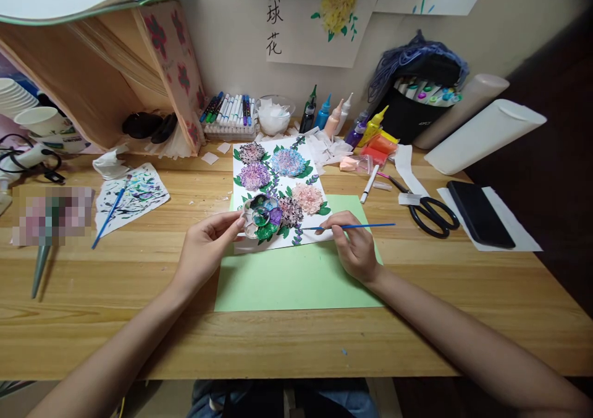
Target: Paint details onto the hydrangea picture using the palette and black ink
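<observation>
Left hand (210, 239) pinches a paint palette (262, 217) over the flower painting (290, 183); right hand (352, 245), at the painting's lower right, grips a blue brush (365, 225).

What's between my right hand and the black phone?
The head view shows black scissors between your right hand and the phone. The blue brush in that hand points its handle end toward them.

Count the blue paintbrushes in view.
2. The first paintbrush is in the right hand; the second paintbrush lies partly on the paint-smeared paper at the left.
</observation>
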The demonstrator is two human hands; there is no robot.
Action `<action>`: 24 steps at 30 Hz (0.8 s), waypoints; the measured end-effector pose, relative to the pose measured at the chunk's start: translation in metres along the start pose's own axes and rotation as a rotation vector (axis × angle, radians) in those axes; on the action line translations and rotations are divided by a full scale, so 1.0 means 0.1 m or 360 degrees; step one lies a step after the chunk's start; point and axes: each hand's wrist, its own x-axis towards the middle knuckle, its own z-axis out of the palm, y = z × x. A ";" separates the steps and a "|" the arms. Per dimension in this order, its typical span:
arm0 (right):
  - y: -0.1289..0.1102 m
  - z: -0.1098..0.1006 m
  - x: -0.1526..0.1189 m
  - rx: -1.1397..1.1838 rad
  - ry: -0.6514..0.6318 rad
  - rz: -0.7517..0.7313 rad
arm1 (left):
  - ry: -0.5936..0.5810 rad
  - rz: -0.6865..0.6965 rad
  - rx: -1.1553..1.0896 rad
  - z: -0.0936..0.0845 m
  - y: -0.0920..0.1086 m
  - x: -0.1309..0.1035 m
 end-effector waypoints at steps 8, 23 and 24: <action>0.00 0.00 -0.01 -0.0046 0.0022 0.0002 | 0.0014 -0.0005 0.0001 0.01 0.01 0.00; -0.01 -0.01 -0.03 0.0071 0.0067 -0.0059 | 0.0037 -0.0019 0.0072 0.02 0.02 -0.01; -0.01 -0.01 -0.03 0.0087 0.0061 -0.0079 | 0.0035 -0.0020 0.0072 0.01 0.02 -0.01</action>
